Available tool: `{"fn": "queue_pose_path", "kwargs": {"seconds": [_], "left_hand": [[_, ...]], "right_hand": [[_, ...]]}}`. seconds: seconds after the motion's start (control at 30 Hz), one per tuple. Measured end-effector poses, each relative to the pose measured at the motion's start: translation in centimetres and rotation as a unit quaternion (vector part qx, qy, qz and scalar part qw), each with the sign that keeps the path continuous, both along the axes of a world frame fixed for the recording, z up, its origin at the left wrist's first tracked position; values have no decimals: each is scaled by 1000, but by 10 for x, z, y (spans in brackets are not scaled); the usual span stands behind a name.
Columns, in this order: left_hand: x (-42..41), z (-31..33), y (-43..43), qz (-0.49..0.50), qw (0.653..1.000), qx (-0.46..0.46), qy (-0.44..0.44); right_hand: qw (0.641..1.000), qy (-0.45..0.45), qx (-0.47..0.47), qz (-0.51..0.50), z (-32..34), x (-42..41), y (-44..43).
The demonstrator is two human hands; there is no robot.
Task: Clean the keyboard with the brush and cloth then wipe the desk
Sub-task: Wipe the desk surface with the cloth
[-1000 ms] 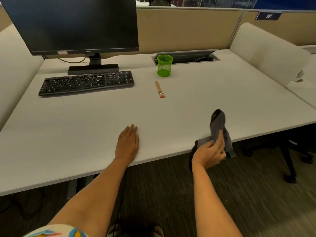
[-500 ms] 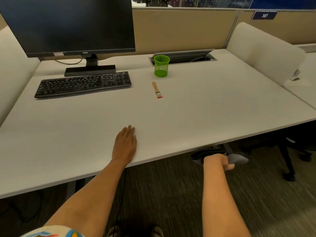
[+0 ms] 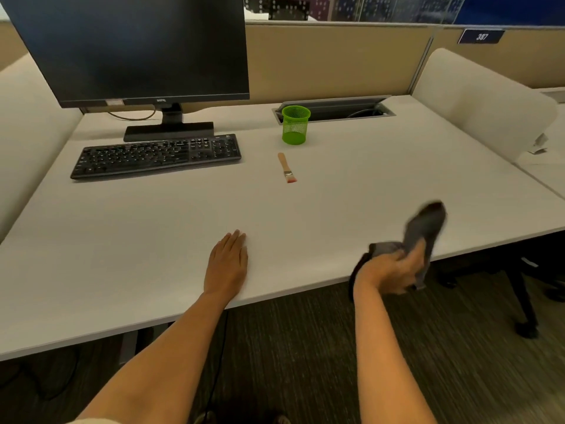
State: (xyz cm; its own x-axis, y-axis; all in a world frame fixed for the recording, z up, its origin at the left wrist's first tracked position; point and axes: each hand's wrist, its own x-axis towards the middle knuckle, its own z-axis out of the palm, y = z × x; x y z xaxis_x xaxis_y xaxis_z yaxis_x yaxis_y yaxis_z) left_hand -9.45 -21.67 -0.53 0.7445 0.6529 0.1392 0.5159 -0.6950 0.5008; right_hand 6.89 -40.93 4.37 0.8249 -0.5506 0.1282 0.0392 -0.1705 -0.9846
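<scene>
A black keyboard (image 3: 157, 156) lies at the back left of the white desk (image 3: 153, 228), in front of the monitor. A small wooden-handled brush (image 3: 286, 168) lies on the desk to its right, bristles toward me. My left hand (image 3: 227, 263) rests flat on the desk near the front edge, fingers straight. My right hand (image 3: 394, 270) grips a grey cloth (image 3: 423, 228) at the desk's front edge; the cloth is blurred and flaps upward above the hand.
A dark monitor (image 3: 134, 47) stands behind the keyboard. A green mesh cup (image 3: 295, 124) sits by a cable hatch (image 3: 336, 110) at the back. A beige divider (image 3: 480, 102) bounds the desk's right side. Chair legs (image 3: 526, 304) stand under the right end.
My right hand swung the cloth down below the desk edge, then back up above it. My left hand stayed flat on the desk. The view shifted slightly.
</scene>
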Motion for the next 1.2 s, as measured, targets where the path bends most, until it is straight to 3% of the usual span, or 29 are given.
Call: {"fn": "queue_pose_path", "kwargs": {"seconds": [0.07, 0.13, 0.17, 0.27, 0.33, 0.5, 0.6, 0.83, 1.0, 1.2], "left_hand": [[3, 6, 2, 38, 995, -71, -66], [11, 18, 3, 87, 978, -137, -130], [16, 25, 5, 109, 968, -158, -160], [32, 48, 15, 172, 937, -200, -229], [38, 55, 27, 210, 912, -214, -279], [44, 44, 56, 227, 923, -149, -273], [45, 30, 65, 182, 951, -99, -232], [47, 13, 64, 85, 988, -59, -119], [46, 6, 56, 55, 995, -34, -69], [45, 8, 54, 39, 998, -18, -45]], "right_hand": [[985, -49, -128, 106, 3, -8, 18], [933, -108, -257, 227, 4, -25, 49], [904, -133, -304, 271, 3, -35, 65], [770, -197, -435, 425, -12, -70, 103], [714, -208, -457, 488, -19, -90, 122], [657, -223, -492, 526, -32, -84, 154], [661, -167, -486, 547, -28, -67, 161], [732, -83, -492, 463, -28, -17, 156], [764, -51, -526, 370, -27, 25, 116], [793, 49, -551, 256, -22, 70, 50]]}}
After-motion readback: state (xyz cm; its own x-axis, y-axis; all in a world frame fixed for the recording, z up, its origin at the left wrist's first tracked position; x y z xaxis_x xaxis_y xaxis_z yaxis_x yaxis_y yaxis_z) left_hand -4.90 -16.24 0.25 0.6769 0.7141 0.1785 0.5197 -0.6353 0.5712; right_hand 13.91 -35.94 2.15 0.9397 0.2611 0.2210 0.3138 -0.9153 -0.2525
